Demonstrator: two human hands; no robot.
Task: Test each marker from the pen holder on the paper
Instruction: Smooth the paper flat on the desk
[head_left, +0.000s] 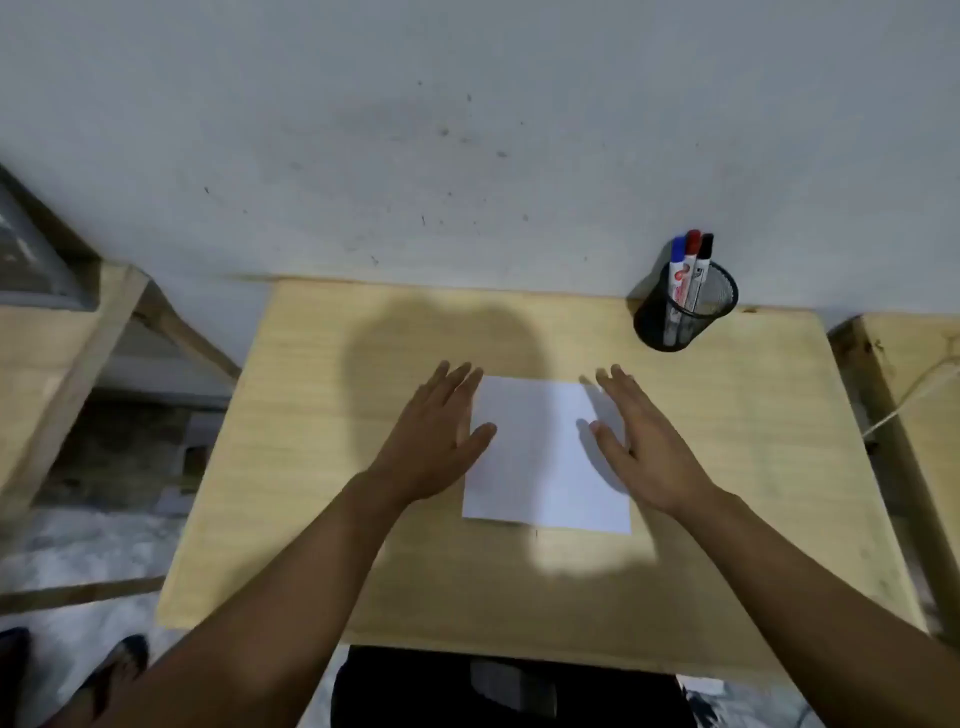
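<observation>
Head view: paper (540, 457) blank, lying flat near the middle of the wooden table (753, 467), long axis running from the near edge toward the far edge, slightly skewed. Left hand (441, 436) flat, fingers spread, empty, over the sheet's left edge; right hand (644, 441) likewise flat and empty over the right edge. Whether the palms press the sheet, cannot tell.

Pen holder (685, 306), black mesh, stands at the far right corner, well apart from the sheet. Three markers upright in it, caps up, leaning slightly left: blue marker (677, 260), red marker (691, 254), black marker (704, 254).

Judgement: step is steadying the sheet before the first pick. Best to keep the left hand pinning the paper and send the right to the holder, lifting one marker straight up along its axis so the light cup does not tip.
</observation>
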